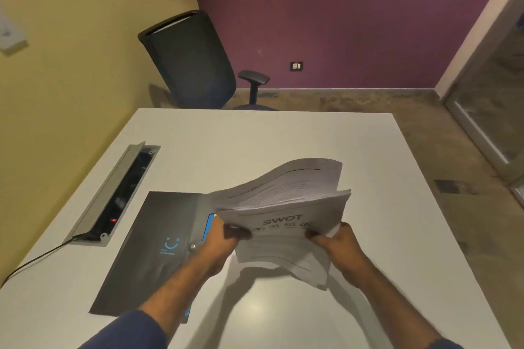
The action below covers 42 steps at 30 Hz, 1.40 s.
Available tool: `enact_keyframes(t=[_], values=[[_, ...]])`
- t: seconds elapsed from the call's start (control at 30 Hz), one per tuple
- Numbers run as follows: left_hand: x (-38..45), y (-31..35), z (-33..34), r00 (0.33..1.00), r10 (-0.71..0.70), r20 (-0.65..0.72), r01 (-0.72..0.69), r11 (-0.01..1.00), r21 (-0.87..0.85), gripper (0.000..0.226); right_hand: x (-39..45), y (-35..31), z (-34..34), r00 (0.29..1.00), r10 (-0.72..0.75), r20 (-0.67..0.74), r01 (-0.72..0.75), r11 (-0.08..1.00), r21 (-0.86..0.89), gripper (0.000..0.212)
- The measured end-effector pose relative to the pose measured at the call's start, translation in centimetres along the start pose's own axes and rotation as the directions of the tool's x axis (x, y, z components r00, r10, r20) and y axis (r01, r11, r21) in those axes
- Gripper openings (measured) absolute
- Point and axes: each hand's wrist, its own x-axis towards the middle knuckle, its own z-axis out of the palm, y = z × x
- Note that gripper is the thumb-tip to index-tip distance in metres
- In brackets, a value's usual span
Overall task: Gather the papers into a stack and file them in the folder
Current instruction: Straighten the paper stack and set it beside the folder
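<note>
Stack of papers held above the white table, lifted clear of the surface and casting a shadow below. Top sheets bowed upward and fanned apart at the far edge; a sheet headed "SWOT" faced the camera, lower sheets drooping toward the table. Left hand gripped the stack's near left edge, thumb curled over the top sheet; right hand gripped the near right edge, fingers wrapped round the sheets — both hands closed on the paper. Dark folder lay flat on the table just left of the stack, partly under the left forearm, marked with a blue smile logo and showing a blue inner edge beside the left hand. Open cable tray sunk into the table farther left, a red light inside, a black cable trailing from its near end. Office chair stood beyond the table's far edge, near the yellow and purple walls.
</note>
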Motion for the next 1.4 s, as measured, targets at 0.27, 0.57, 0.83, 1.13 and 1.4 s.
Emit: enact_keyframes(t=[0.27, 0.57, 0.83, 1.13, 1.4], values=[[-0.5, 1.0, -1.1, 0.980, 0.076, 0.184, -0.082, 0.996, 0.024, 0.014, -1.4, 0.2, 0.0, 0.986, -0.165, -0.006, 0.165, 0.986, 0.035, 0.006], [0.0, 1.4, -0.5, 0.944, 0.214, 0.251, -0.223, 0.975, 0.007, 0.035, -1.5, -0.1, 0.1, 0.972, -0.215, -0.098, 0.218, 0.976, 0.024, 0.031], [0.5, 0.7, 0.8, 0.972, 0.209, 0.111, -0.218, 0.973, 0.072, 0.017, -1.5, 0.7, 0.2, 0.965, -0.211, -0.158, 0.213, 0.977, -0.006, 0.025], [1.8, 2.7, -1.1, 0.987, 0.129, -0.093, -0.150, 0.950, -0.275, 0.025, -2.0, 3.3, 0.3, 0.939, 0.100, -0.330, -0.053, 0.987, 0.150, 0.067], [2.2, 2.3, -1.2, 0.982, -0.129, 0.136, 0.187, 0.748, -0.637, 0.029, -2.0, 3.4, 3.7, 0.991, 0.128, 0.039, -0.127, 0.816, 0.563, 0.051]])
